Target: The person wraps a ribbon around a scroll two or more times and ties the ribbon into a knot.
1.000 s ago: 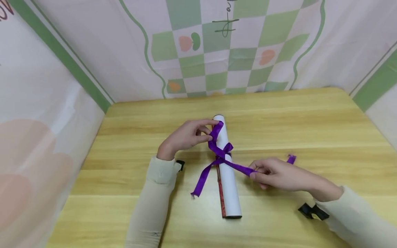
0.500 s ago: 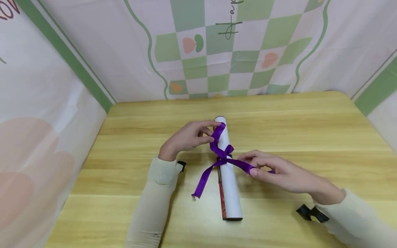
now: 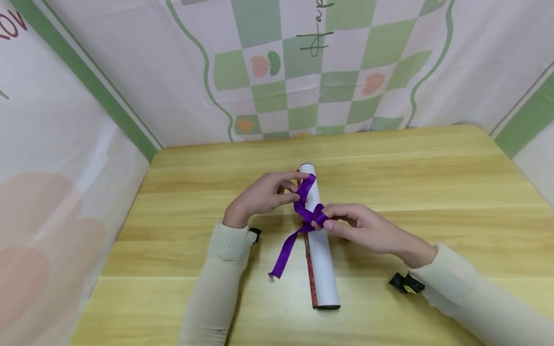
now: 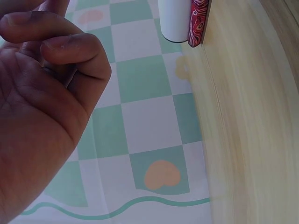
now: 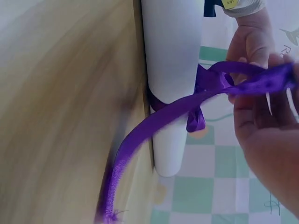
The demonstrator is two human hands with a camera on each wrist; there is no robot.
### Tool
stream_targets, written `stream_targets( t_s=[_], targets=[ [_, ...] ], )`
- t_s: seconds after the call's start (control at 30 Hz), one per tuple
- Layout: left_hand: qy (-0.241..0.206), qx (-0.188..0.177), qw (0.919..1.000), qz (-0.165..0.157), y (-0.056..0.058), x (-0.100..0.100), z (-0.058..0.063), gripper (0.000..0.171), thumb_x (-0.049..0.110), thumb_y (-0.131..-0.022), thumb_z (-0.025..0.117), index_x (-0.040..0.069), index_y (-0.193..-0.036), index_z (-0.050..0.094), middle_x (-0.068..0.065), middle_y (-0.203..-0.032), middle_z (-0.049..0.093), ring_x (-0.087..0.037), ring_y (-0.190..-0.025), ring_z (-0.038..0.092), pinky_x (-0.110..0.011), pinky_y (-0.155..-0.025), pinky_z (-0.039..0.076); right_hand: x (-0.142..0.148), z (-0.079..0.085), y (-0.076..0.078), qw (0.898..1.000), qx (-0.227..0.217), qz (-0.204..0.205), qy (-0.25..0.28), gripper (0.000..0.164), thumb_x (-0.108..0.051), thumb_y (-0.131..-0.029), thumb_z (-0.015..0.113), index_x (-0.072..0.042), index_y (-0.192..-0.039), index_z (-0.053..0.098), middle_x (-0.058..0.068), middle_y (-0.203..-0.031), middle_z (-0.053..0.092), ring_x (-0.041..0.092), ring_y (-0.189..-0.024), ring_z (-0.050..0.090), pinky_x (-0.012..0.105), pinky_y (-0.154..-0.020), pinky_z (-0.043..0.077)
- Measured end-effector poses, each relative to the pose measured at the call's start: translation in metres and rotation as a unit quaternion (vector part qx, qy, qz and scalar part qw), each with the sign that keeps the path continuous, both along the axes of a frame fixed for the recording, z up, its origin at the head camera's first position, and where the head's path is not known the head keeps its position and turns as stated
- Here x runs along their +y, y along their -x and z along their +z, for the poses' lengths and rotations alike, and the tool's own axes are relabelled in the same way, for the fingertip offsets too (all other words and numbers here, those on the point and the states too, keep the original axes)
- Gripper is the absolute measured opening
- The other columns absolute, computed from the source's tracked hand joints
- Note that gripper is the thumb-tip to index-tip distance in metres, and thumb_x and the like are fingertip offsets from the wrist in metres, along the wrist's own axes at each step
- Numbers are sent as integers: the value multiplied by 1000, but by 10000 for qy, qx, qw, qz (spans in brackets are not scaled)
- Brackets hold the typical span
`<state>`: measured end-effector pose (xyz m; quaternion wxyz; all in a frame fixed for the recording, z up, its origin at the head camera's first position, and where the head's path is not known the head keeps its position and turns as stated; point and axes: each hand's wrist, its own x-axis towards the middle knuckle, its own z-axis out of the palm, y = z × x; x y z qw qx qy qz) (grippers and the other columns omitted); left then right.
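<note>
A white rolled-up scroll [image 3: 324, 274] lies lengthwise on the table, a red patterned strip [image 4: 198, 21] along its left side. Round its middle goes a purple ribbon [image 3: 283, 254], knotted on top with a small loop. My left hand [image 3: 264, 194] holds a raised length of ribbon between thumb and forefinger, above the scroll's far half. Close to the knot, my right hand [image 3: 374, 230] pinches another part of the ribbon. One frayed tail hangs to the left; the right wrist view shows the other tail [image 5: 126, 149] trailing onto the table. Some fingers hide the knot.
The wooden table [image 3: 173, 235] reaches back to a hanging cloth [image 3: 303, 91] with green and white checks. Similar cloth [image 3: 56, 168] hangs at the left side. A black device [image 3: 407, 283] sits at the right wrist, another [image 3: 255, 235] at the left.
My right hand has moved left from beside the scroll to the knot, bringing its part of the ribbon along. The left hand has kept its hold almost in place.
</note>
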<state>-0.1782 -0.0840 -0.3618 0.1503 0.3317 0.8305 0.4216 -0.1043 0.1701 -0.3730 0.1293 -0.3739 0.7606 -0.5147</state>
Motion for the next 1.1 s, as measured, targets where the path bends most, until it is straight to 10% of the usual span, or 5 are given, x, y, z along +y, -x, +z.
stream_targets(
  t_s=[0.13,0.43,0.67,1.1],
  targets=[
    [57,32,10000,11,-1,1,0,47,19,-92,60,23,-138,53,3,-114,65,-5,-98,61,-26,-80,50,-5,-3,3,9983,-212,-541,20,23,-14,-99,47,-7,-109,67,10,-96,67,14,-67,52,27,-55,45],
    [56,123,9999,-56,0,3,1,48,18,-92,61,21,-139,52,4,-108,67,-4,-95,61,-26,-76,50,-12,-7,7,9732,-730,-2113,-541,26,-28,-94,58,-6,-108,55,1,-92,72,13,-68,57,26,-52,40],
    [80,70,9999,-2,-1,4,0,48,17,-92,61,22,-139,52,3,-104,68,-7,-94,62,-26,-76,50,-14,-11,14,9600,-1033,-2440,-902,40,-27,-93,59,-5,-126,50,2,-96,72,18,-72,61,27,-56,45],
    [88,98,9999,-20,0,2,-1,48,18,-91,61,22,-139,52,4,-104,67,-5,-94,62,-26,-75,49,-16,-18,16,9500,-724,-2607,-1556,24,-34,-90,61,-16,-102,71,4,-94,69,19,-77,60,34,-60,50]
  ],
)
